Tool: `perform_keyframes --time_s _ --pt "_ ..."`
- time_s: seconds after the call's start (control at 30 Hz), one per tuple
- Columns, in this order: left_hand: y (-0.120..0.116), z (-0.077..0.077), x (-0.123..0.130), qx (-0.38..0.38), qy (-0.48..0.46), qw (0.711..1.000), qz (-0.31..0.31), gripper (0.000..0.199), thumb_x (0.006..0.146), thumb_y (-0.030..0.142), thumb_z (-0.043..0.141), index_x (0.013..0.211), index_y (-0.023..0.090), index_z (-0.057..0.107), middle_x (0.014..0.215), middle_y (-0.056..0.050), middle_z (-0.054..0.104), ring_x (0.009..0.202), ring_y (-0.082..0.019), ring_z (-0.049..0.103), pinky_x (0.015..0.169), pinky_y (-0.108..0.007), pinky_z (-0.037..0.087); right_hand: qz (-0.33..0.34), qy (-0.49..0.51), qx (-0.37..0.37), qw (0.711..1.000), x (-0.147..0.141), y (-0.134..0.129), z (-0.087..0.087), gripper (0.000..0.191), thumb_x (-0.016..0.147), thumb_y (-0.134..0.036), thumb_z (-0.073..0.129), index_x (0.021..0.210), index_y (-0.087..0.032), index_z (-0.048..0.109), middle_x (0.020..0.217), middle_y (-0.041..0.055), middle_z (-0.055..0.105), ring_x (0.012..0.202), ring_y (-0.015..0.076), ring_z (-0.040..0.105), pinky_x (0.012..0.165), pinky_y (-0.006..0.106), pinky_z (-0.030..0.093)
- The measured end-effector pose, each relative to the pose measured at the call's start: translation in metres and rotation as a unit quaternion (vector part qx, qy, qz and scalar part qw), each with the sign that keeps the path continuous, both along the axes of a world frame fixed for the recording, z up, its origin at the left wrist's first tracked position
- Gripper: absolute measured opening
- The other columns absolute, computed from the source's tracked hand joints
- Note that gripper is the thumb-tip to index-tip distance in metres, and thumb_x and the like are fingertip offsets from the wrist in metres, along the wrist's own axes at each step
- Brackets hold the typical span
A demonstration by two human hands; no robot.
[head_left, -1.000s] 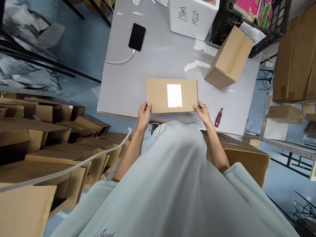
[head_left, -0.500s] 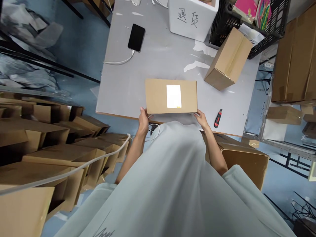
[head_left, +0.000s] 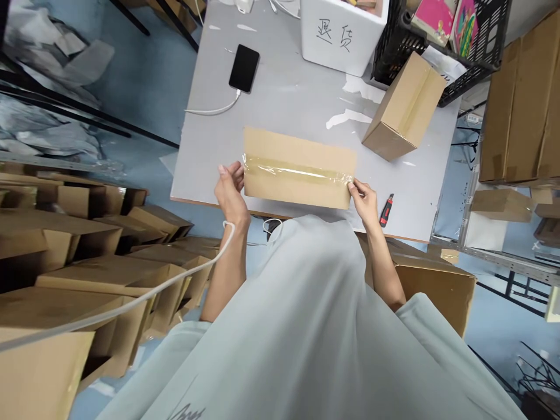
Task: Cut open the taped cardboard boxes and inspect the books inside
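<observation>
A long cardboard box (head_left: 297, 188) lies crosswise near the table's front edge, its face with a strip of clear tape turned up. My left hand (head_left: 231, 191) is at the box's left end, fingers curled against it, some of them hidden. At the other end, my right hand (head_left: 364, 199) grips the corner between thumb and fingers. Just right of that hand lies a red and black box cutter (head_left: 387, 211). Whether the box rests fully on the table or is slightly raised, I cannot tell.
On the grey table (head_left: 289, 111) are a phone (head_left: 244, 68) with a white cable, a second taped carton (head_left: 405, 108), a white foam bin (head_left: 341, 38) and a black crate (head_left: 487, 49). Open cartons (head_left: 109, 271) crowd the floor at left. A white cord (head_left: 153, 290) crosses my left wrist.
The box has been turned over: its white-labelled face has given way to the taped one. My left hand has moved left and up; my right hand has shifted slightly right and up.
</observation>
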State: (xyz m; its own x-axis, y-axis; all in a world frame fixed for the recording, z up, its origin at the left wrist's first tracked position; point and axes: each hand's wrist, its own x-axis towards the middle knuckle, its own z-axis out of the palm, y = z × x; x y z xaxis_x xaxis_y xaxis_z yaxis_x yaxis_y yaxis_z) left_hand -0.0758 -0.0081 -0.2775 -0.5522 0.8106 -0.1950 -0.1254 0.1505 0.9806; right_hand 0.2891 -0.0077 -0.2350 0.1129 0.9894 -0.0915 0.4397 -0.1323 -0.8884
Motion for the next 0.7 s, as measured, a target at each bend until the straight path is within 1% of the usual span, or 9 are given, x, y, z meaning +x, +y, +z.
perform_keyframes --time_s 0.07,0.13,0.27,0.33,0.4,0.5,0.57,0.63,0.7 --pt "0.0 -0.002 0.0 -0.011 0.004 1.0 -0.01 0.08 0.114 0.084 0.044 0.136 0.016 0.081 0.142 -0.019 0.081 0.145 -0.034 0.075 0.125 -0.046 0.06 -0.016 -0.012 -0.006 1.0 -0.004 0.0 -0.007 0.072 0.104 -0.08 0.067 0.141 -0.022 0.088 0.134 0.0167 0.085 0.127 0.0353 0.076 0.116 0.053 0.062" --pt "0.0 -0.006 0.002 -0.028 0.018 0.999 -0.028 0.072 0.114 0.077 0.052 0.131 0.015 0.082 0.139 -0.018 0.082 0.142 -0.034 0.075 0.125 -0.045 0.06 -0.028 -0.028 -0.021 0.999 -0.009 0.002 -0.018 0.074 0.103 -0.083 0.065 0.135 -0.021 0.09 0.131 0.0172 0.086 0.124 0.0368 0.077 0.115 0.055 0.062" --pt "0.0 -0.012 0.005 -0.033 0.072 0.995 -0.054 0.046 0.109 0.056 0.073 0.132 0.018 0.082 0.145 -0.014 0.081 0.148 -0.034 0.07 0.136 -0.049 0.05 -0.03 -0.069 -0.013 0.997 -0.018 0.016 -0.037 0.078 0.107 -0.084 0.056 0.138 -0.019 0.088 0.127 0.0182 0.086 0.118 0.0351 0.077 0.113 0.051 0.06" --pt "0.0 -0.012 0.005 -0.038 0.086 0.993 -0.066 0.041 0.108 0.048 0.074 0.137 0.019 0.081 0.147 -0.013 0.081 0.147 -0.033 0.071 0.136 -0.05 0.049 -0.019 -0.092 0.001 0.996 -0.02 0.025 -0.04 0.078 0.11 -0.082 0.051 0.139 -0.019 0.087 0.122 0.0176 0.085 0.114 0.0346 0.076 0.112 0.051 0.059" --pt "0.0 -0.007 0.005 -0.046 0.097 0.991 -0.077 0.04 0.108 0.041 0.072 0.14 0.018 0.081 0.147 -0.014 0.08 0.142 -0.031 0.074 0.133 -0.047 0.052 -0.016 -0.115 0.009 0.993 -0.018 0.034 -0.04 0.076 0.111 -0.08 0.047 0.135 -0.02 0.088 0.118 0.0168 0.084 0.109 0.0341 0.076 0.111 0.05 0.058" --pt "-0.005 0.009 0.014 -0.036 0.137 0.986 -0.09 0.041 0.109 0.038 0.071 0.143 0.017 0.081 0.146 -0.016 0.078 0.132 -0.029 0.076 0.125 -0.042 0.058 -0.022 -0.132 0.017 0.991 -0.008 0.042 -0.039 0.075 0.112 -0.08 0.044 0.118 -0.021 0.089 0.113 0.0156 0.084 0.105 0.0323 0.074 0.105 0.046 0.058" --pt "-0.01 0.026 0.026 -0.009 0.174 0.979 -0.109 0.045 0.11 0.039 0.07 0.148 0.018 0.078 0.145 -0.017 0.075 0.129 -0.029 0.076 0.119 -0.041 0.062 -0.032 -0.141 0.024 0.989 0.005 0.043 -0.04 0.074 0.112 -0.081 0.042 0.102 -0.022 0.085 0.104 0.0138 0.083 0.099 0.0304 0.071 0.101 0.042 0.057" --pt "-0.014 0.048 0.044 0.031 0.22 0.964 -0.144 0.047 0.113 0.041 0.067 0.154 0.02 0.075 0.144 -0.016 0.073 0.132 -0.03 0.075 0.119 -0.042 0.061 -0.051 -0.147 0.023 0.988 0.022 0.043 -0.043 0.073 0.112 -0.081 0.039 0.088 -0.023 0.075 0.092 0.0113 0.079 0.091 0.028 0.067 0.095 0.039 0.056" --pt "-0.018 0.071 0.068 0.074 0.275 0.939 -0.19 0.047 0.115 0.042 0.064 0.157 0.023 0.074 0.146 -0.016 0.072 0.14 -0.033 0.07 0.127 -0.045 0.056 -0.077 -0.147 0.013 0.986 0.039 0.043 -0.047 0.069 0.112 -0.08 0.037 0.079 -0.025 0.063 0.083 0.0088 0.074 0.084 0.0258 0.062 0.089 0.038 0.055"
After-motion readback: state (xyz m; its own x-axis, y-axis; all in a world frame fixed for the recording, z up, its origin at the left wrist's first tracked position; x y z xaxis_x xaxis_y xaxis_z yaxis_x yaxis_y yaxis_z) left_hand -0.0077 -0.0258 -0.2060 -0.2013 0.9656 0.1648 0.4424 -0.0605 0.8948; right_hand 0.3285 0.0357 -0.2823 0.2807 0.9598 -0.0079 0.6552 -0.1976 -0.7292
